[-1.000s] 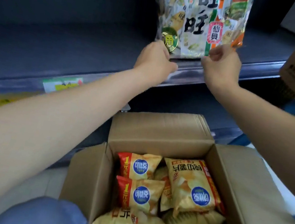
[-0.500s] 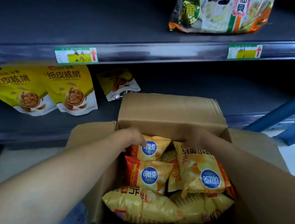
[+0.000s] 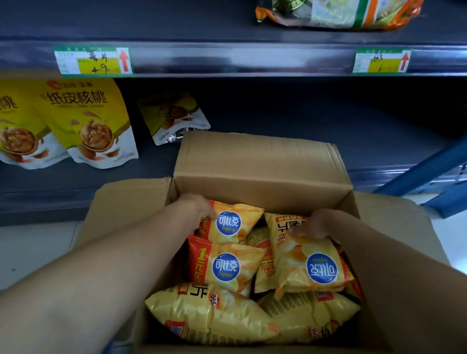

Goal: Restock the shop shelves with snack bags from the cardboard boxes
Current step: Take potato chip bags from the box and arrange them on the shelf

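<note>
Head view, box: an open brown cardboard box stands on the floor before the shelves, flaps folded out, far flap upright.
Box contents: yellow-and-orange crisp bags with round blue logos fill it, lying in a loose heap.
Left hand: the left hand is inside the box at its far left corner, fingers curled onto the left edge of the small yellow crisp bag at the back; whether it truly grips cannot be told.
Right hand: the right hand lies over the top end of the larger yellow crisp bag turned upside down, fingers closed on that end.
Hands together: well apart, one on each side of the box.
Lower shelf: the dark grey lower metal shelf carries yellow walnut pouches at the left, leaning against one another.
Upper shelf: the dark grey upper metal shelf bears a large clear rice-cracker bag with green and orange print; green-and-yellow price tags sit on its front rail.
Right side: a blue plastic stool leg slants beside the box.
</note>
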Motion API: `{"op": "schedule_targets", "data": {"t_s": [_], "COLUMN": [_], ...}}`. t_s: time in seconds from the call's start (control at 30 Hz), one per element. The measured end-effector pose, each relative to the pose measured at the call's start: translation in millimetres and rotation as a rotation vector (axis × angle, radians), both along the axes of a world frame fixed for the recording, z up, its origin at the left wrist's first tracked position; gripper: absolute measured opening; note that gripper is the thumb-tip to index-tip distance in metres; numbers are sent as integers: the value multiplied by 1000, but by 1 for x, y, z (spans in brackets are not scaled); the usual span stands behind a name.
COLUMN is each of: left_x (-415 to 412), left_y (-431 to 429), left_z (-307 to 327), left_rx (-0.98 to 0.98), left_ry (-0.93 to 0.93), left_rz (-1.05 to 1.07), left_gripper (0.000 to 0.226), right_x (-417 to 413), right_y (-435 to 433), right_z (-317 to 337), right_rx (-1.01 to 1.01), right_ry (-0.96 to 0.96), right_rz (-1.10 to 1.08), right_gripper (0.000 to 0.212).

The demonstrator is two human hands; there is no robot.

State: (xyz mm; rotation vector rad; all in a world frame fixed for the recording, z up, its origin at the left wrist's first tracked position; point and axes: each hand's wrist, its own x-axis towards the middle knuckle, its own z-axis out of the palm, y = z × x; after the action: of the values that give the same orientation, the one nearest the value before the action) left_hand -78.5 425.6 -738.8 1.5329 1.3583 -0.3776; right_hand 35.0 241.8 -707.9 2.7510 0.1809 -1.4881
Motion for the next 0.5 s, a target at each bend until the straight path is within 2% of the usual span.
{"op": "schedule_targets", "data": {"t_s": [0.1, 0.23, 0.3, 0.5], "left_x": [-4, -6, -5, 2], "left_y": [-2, 0, -3, -2], "left_z": [-5, -16, -15, -16], "left_rx": [-26, -54, -37, 53], "left_ry": [19, -53, -73, -86], "left_rz": [2, 68, 69, 62], "left_gripper": [63, 61, 58, 45], "right_x": [0, 0, 0, -4], "right_y": [-2, -6, -7, -7], "right_z": [5, 4, 4, 7], "right_rx": [25, 148, 230, 305], "right_ry": [77, 138, 144, 161], "right_rz": [-98, -320, -421, -513], "right_gripper": [42, 30, 28, 27]}}
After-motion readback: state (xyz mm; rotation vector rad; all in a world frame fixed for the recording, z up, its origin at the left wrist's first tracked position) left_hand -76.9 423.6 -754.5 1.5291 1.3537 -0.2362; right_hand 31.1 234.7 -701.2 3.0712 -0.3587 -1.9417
